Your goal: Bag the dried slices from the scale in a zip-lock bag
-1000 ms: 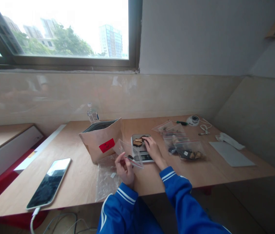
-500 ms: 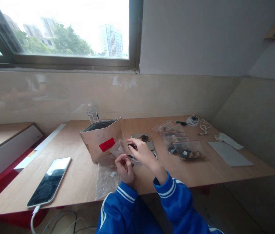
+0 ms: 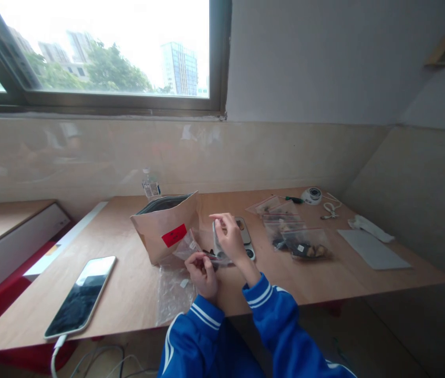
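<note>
My left hand (image 3: 202,274) pinches the edge of a small clear zip bag (image 3: 188,244). Dark pieces (image 3: 208,253) show at the bag's mouth, just above these fingers; their kind is hard to make out. My right hand (image 3: 229,237) hovers over a flat kitchen scale (image 3: 248,239), index finger stretched to the left and thumb below it, with nothing visible between them. Part of a brownish dried piece (image 3: 241,224) shows on the scale behind this hand. A brown paper pouch (image 3: 153,236) with a red label stands open just left of the small bag.
An empty-looking clear bag (image 3: 175,294) lies by my left wrist. Several zip bags (image 3: 309,244) of dark and tan pieces lie right of the scale. A phone (image 3: 82,296) on a cable, a bottle (image 3: 151,186), white paper (image 3: 374,249) and a dome camera (image 3: 312,196) surround them.
My right hand has moved slightly up and away from the bag's mouth, and the dark piece at its fingers no longer shows there. My left hand stays on the bag.
</note>
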`<action>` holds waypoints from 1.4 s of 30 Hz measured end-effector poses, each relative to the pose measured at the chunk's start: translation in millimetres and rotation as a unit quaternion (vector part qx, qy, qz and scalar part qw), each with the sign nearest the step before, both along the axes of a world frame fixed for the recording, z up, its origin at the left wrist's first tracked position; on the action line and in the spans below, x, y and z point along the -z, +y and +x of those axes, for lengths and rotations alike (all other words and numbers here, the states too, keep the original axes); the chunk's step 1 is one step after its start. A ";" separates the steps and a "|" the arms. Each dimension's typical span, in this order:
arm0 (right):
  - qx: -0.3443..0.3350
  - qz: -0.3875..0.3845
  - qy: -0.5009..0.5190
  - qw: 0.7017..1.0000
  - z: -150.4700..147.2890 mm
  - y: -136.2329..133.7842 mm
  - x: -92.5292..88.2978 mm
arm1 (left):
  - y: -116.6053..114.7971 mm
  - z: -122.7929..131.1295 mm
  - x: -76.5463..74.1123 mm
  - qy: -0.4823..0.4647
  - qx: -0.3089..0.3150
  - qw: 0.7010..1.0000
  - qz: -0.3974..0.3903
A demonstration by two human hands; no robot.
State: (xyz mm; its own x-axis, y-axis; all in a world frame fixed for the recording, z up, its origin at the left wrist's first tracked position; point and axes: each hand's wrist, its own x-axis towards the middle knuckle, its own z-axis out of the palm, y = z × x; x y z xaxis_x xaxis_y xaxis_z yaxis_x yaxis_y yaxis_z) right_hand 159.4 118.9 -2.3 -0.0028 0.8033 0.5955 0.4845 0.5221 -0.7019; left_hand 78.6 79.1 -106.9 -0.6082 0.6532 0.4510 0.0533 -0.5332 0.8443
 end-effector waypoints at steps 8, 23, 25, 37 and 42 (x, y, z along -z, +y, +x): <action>0.155 -0.104 -0.223 0.957 42.4 43.8 76.2 | 0.7 -1.5 1.8 0.015 0.010 1.000 -0.009; 0.204 -0.095 -0.306 0.925 62.1 46.6 69.1 | 0.0 -2.5 -9.6 0.044 -0.005 0.999 0.001; 0.220 -0.107 -0.288 0.926 63.6 47.4 66.0 | 0.3 -2.3 -11.3 0.046 -0.005 0.999 0.003; -0.038 -0.183 0.171 0.967 29.2 9.4 -17.7 | 1.7 -2.0 -11.0 0.051 0.017 0.998 -0.015; -0.020 -0.158 0.132 0.978 -7.7 -6.9 -23.6 | 2.5 -2.0 -8.0 0.056 0.031 0.998 -0.010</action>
